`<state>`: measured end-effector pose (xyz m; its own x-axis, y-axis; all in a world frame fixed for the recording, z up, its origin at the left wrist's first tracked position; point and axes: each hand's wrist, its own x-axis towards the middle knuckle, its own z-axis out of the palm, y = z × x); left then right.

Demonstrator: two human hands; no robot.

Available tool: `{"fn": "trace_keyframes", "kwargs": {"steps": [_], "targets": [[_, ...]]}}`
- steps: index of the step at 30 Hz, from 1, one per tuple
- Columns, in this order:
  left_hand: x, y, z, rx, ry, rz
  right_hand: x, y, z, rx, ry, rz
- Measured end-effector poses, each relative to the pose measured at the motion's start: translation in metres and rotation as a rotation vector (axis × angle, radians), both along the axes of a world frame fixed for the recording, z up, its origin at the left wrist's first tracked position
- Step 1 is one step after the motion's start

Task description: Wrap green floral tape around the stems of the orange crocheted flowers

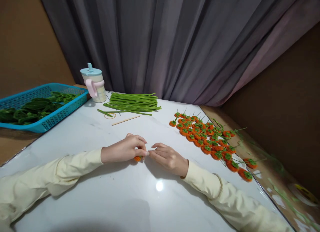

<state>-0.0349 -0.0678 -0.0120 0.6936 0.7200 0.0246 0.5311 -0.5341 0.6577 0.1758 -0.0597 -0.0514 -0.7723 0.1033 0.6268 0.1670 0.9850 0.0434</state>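
Left hand pinches a fuzzy orange fruit ornament, right hand grips a white scrap beside it: delicate fastening, seemingly, and the next move wants steadiness!

left hand: holding orange piece | right hand: at white bit | green stems: beyond both | blue basket: left

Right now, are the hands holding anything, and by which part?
Left hand: a small orange piece, pinched at a part hidden from view. Right hand: can't tell.
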Motion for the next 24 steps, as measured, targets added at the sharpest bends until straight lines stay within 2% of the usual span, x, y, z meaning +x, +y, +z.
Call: {"fn": "trace_keyframes", "kwargs": {"steps": [3,7,10,13,16,21,24], "targets": [[0.001,-0.004,0.004,0.209,0.081,0.058,-0.001,0.002,-0.004,-0.255,0.045,-0.040],[0.002,-0.012,0.006,0.483,0.082,0.009,-0.005,0.000,0.000,-0.570,0.126,-0.129],[0.003,-0.013,0.003,0.639,0.096,-0.026,-0.007,-0.002,0.004,-0.647,0.127,-0.157],[0.002,-0.014,0.000,0.760,0.109,-0.049,-0.007,-0.001,0.001,-0.522,0.119,-0.089],[0.002,-0.015,-0.002,0.777,0.125,-0.052,-0.007,0.001,-0.003,-0.335,0.099,-0.030],[0.002,-0.015,0.001,0.618,0.137,-0.052,-0.006,0.000,-0.003,-0.108,0.063,-0.056],[0.002,-0.012,0.002,0.510,0.139,-0.074,-0.005,0.000,0.000,0.024,0.029,-0.017]]}}
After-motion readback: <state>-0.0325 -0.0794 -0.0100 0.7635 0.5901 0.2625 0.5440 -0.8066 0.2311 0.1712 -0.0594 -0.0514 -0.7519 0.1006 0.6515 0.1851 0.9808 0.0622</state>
